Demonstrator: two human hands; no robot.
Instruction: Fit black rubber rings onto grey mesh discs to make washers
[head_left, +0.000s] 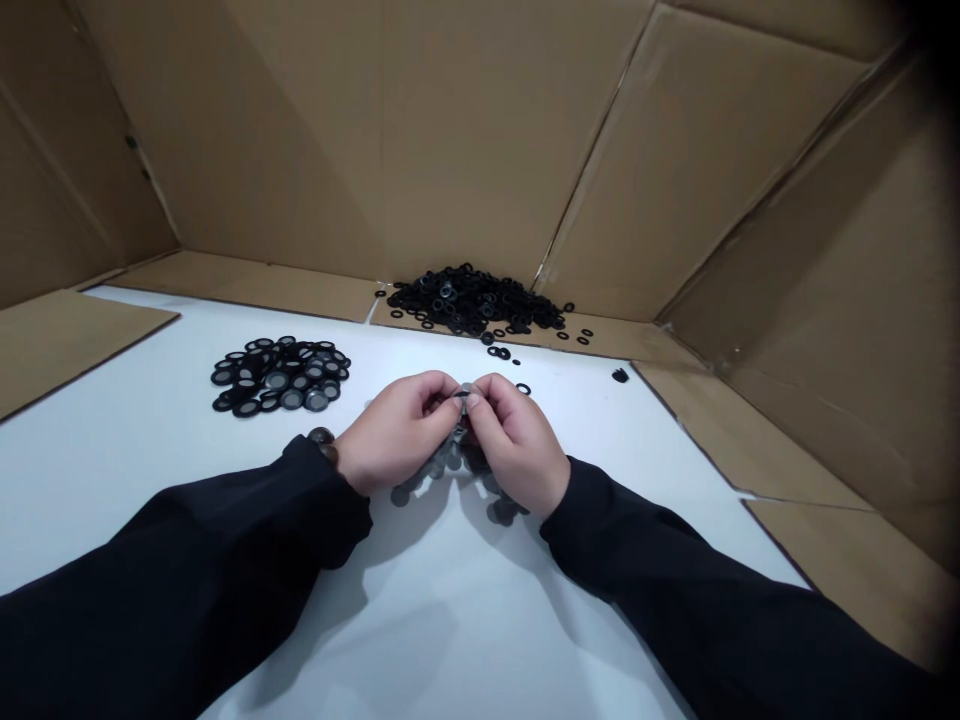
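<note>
- At the near side, two dark sleeves reach in over the white table (420, 640); a bracelet of dark, rounded beads (322, 440) circles the left wrist.
- Below and partly behind the hands, loose grey discs (401, 496) lie scattered, small, round and thin.
- Above them, the left hand (397, 430) and right hand (517, 440) meet, each narrowed to a pinch on one disc (466, 387).
- That disc is grey, round and small, with a dark curved band showing at the thumbs; fingers hide the rest.
- Farther left, rimmed discs (277, 381) lie heaped, grey-faced with black edges, some overlapping or tilted.
- Beyond the right hand lies a loose ring (523, 389), black and open-centred.
- At the back, many black rings (480, 303) form a mound before the brown cardboard wall (480, 130).
</note>
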